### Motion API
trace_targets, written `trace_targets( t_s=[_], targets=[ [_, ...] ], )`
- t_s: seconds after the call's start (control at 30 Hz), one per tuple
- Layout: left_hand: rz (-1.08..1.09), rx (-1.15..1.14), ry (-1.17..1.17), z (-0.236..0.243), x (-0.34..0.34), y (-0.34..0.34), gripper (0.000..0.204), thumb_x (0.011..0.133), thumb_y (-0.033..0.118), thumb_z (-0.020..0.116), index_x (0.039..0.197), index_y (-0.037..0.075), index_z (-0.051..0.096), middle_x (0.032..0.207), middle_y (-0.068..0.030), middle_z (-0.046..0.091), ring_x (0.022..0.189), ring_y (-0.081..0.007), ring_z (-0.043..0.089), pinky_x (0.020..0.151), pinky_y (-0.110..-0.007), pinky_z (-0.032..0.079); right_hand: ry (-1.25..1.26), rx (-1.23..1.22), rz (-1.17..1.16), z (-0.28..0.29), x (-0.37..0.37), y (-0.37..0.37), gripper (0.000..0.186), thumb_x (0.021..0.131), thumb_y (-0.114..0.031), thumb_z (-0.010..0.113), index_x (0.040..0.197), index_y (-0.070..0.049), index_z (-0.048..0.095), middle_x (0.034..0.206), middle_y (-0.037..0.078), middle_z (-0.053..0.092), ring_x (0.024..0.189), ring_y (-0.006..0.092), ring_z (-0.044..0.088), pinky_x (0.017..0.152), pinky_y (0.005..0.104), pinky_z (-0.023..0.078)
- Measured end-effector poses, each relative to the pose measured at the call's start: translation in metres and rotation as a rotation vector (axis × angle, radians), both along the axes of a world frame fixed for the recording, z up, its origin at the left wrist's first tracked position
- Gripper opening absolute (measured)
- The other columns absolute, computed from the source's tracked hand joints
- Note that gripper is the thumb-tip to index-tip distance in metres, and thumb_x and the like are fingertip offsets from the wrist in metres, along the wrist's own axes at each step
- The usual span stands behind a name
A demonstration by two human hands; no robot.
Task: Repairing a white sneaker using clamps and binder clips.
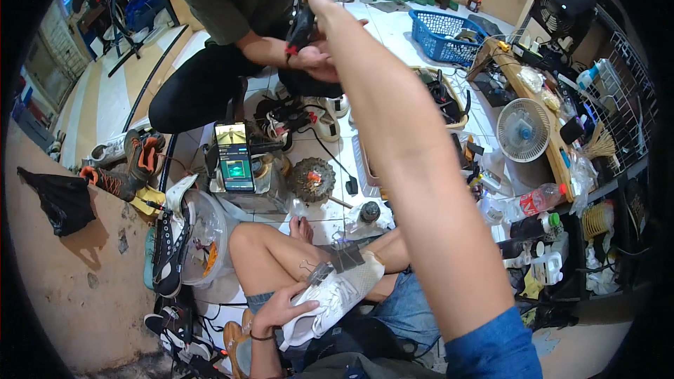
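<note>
Overhead, right hand (319, 0) pinching black tool (303, 22); left hand (277, 309) clasped around white shoe (335, 295) edge

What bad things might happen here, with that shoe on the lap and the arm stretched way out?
The white shoe lies on the lap under only the left hand; it might slide off. The right hand meets another person's hand at a black tool above the propped phone; a fumbled tool might fall onto it.

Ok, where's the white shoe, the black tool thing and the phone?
white shoe (330, 298), head view, on the laced upper, under the left hand (279, 311).
black tool (302, 22), head view, on its dark body, at the right hand (324, 5).
phone (234, 156), head view, on its lit screen.
</note>
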State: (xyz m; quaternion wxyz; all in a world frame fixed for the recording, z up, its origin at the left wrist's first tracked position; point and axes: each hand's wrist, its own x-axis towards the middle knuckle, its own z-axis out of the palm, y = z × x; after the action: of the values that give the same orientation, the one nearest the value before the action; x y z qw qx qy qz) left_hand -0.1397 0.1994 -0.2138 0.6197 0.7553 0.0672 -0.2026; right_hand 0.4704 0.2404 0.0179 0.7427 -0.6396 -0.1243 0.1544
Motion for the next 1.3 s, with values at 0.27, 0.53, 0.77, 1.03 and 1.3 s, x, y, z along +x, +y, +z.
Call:
trace_targets(
  t_s=[0.27,0.53,0.77,1.03,1.3],
  targets=[
    [0.066,0.028,0.018,-0.001,-0.015,-0.003,0.057,0.090,0.039,0.076,0.124,-0.004,0.063,0.113,-0.0160,0.071,0.103,-0.0209,0.065,0.095,-0.033,0.049,-0.523,-0.475,0.080,0.008,-0.184,0.025,0.075,0.080,-0.054,0.059,0.108,0.015,0.068,0.101,0.031,0.070,0.098,0.0376,0.070,0.083,0.0377,0.054],
    [0.015,0.217,-0.088,0.018,-0.006,-0.005,0.058,0.089,0.040,0.075,0.124,-0.006,0.064,0.111,-0.0202,0.072,0.104,-0.0236,0.068,0.093,-0.036,0.050,-0.721,-0.169,0.293,0.173,-0.281,-0.075,0.090,0.078,-0.069,0.067,0.127,0.006,0.053,0.109,0.015,0.063,0.083,0.0282,0.067,0.082,0.0408,0.056],
    [0.036,0.244,-0.072,0.021,-0.017,-0.016,0.068,0.087,0.053,0.072,0.128,-0.001,0.065,0.116,-0.0216,0.071,0.107,-0.0328,0.069,0.094,-0.038,0.051,-0.880,0.153,-0.005,0.203,-0.344,-0.067,0.086,0.081,-0.061,0.063,0.132,0.007,0.054,0.125,0.023,0.057,0.106,0.0330,0.060,0.095,0.0421,0.049],
    [0.032,0.363,-0.125,0.020,-0.019,-0.024,0.072,0.087,0.056,0.071,0.129,-0.002,0.064,0.120,-0.0242,0.069,0.111,-0.0368,0.067,0.097,-0.039,0.050,-0.955,0.531,-0.002,0.167,-0.367,-0.349,0.093,0.083,-0.049,0.062,0.156,0.000,0.031,0.156,0.030,0.036,0.139,0.0378,0.042,0.114,0.0462,0.033],
    [0.010,0.354,-0.097,0.019,-0.011,-0.022,0.066,0.088,0.055,0.070,0.128,0.002,0.066,0.119,-0.0217,0.070,0.109,-0.0362,0.068,0.095,-0.040,0.051,-0.697,0.105,-0.145,-0.012,-0.367,-0.386,0.111,0.071,-0.054,0.072,0.154,0.003,0.026,0.119,0.023,0.058,0.094,0.0229,0.062,0.084,0.0309,0.051]
  ],
)
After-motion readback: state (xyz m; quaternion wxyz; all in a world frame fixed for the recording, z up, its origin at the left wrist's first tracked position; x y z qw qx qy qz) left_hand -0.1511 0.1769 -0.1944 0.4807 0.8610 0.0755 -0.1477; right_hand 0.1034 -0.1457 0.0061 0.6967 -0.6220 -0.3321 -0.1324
